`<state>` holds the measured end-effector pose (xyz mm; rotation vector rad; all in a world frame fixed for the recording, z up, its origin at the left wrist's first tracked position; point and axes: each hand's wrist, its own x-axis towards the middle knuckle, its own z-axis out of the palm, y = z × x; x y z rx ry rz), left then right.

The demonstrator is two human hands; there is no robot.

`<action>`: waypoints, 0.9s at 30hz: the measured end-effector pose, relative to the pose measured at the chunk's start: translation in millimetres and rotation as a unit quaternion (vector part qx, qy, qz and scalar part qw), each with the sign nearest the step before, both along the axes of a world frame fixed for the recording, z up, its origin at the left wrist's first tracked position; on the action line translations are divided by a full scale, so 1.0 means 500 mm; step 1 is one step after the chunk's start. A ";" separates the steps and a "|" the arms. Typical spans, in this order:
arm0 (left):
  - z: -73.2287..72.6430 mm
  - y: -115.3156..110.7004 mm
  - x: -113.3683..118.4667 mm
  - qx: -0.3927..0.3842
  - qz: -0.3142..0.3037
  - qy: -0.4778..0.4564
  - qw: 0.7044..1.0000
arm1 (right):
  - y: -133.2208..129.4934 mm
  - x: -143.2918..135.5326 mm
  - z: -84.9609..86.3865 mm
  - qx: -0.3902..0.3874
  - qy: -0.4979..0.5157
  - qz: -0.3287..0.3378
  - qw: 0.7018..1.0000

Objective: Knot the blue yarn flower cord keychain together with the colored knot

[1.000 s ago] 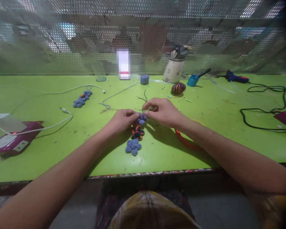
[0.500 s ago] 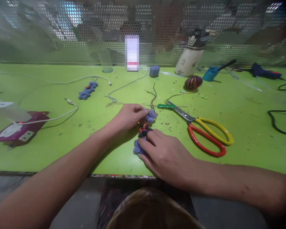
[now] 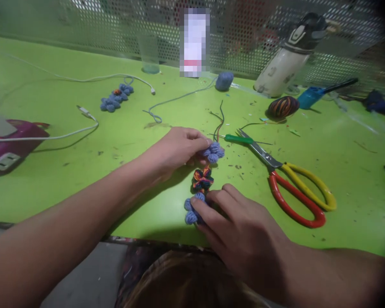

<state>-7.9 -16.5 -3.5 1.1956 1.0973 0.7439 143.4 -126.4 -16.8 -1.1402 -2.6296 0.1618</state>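
Note:
A crocheted strip of flowers lies between my hands near the table's front edge. Its upper blue flower [image 3: 213,152] is pinched by my left hand [image 3: 183,147]. In the middle sits a dark multicoloured flower [image 3: 202,179], untouched and fully visible. My right hand [image 3: 235,222] grips the lower blue flower [image 3: 191,211] between thumb and fingers. Loose dark yarn ends stretch up from the top flower. Just right of them lies a green-handled hook [image 3: 239,139], touching the tips of scissors [image 3: 269,160] with red and yellow handles.
On the green table [image 3: 122,141] are another flower strip [image 3: 116,98], a blue yarn ball [image 3: 224,81], a multicoloured yarn ball [image 3: 282,107], a bottle [image 3: 282,68], a clear cup [image 3: 150,60], white cables and a purple power strip [image 3: 16,145]. A perforated screen stands behind.
The view has tilted and come closer. My right hand has moved down off the multicoloured flower, uncovering it, and the strip is stretched out straighter between my hands.

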 end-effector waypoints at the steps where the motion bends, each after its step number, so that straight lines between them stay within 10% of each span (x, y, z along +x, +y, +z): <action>1: 0.001 0.000 0.000 -0.003 0.008 0.001 1.000 | 0.000 0.001 0.000 -0.004 0.004 -0.001 1.000; 9: 0.015 0.011 -0.009 0.052 0.063 0.153 0.985 | -0.007 0.002 0.002 -0.012 0.036 -0.007 0.999; 23: 0.069 0.010 -0.038 0.234 -0.011 0.432 0.871 | -0.007 0.002 0.005 0.001 0.073 0.000 0.997; 27: 0.075 -0.041 -0.046 0.249 -0.118 0.410 0.870 | -0.006 0.008 -0.006 0.017 0.103 0.017 0.994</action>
